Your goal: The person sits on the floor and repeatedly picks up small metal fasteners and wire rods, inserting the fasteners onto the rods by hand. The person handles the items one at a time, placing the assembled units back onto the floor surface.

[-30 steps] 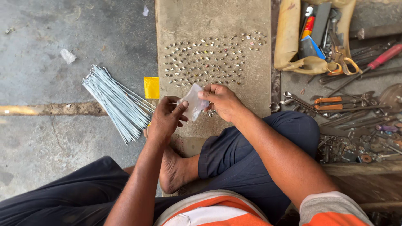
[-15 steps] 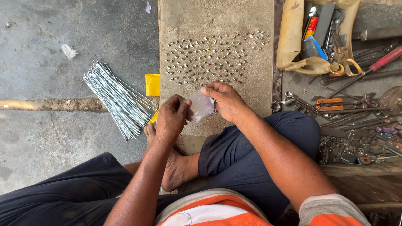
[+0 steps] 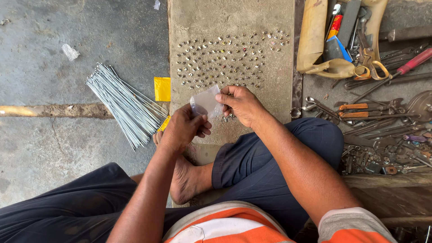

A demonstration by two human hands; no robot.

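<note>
Both hands hold a small clear plastic bag [image 3: 205, 101] above a flat board [image 3: 234, 18]. My left hand [image 3: 182, 127] pinches the bag's lower left corner. My right hand [image 3: 240, 104] grips its right edge, and a few small metal pieces [image 3: 228, 118] hang below its fingers. Several small metal nipples [image 3: 225, 56] stand in rows on the board just beyond the hands. A bundle of thin metal spokes [image 3: 123, 103] lies on the concrete to the left of my left hand.
A yellow slip [image 3: 162, 88] lies between the spokes and the board. Pliers, wrenches and other tools [image 3: 373, 112] crowd the right side, with a tan tool pouch [image 3: 324, 40] at the top right. My bare foot [image 3: 184, 177] and folded legs are below the hands.
My left hand has dropped from the bag's top to its lower corner. The bag now stands more upright and spread out between the two hands.
</note>
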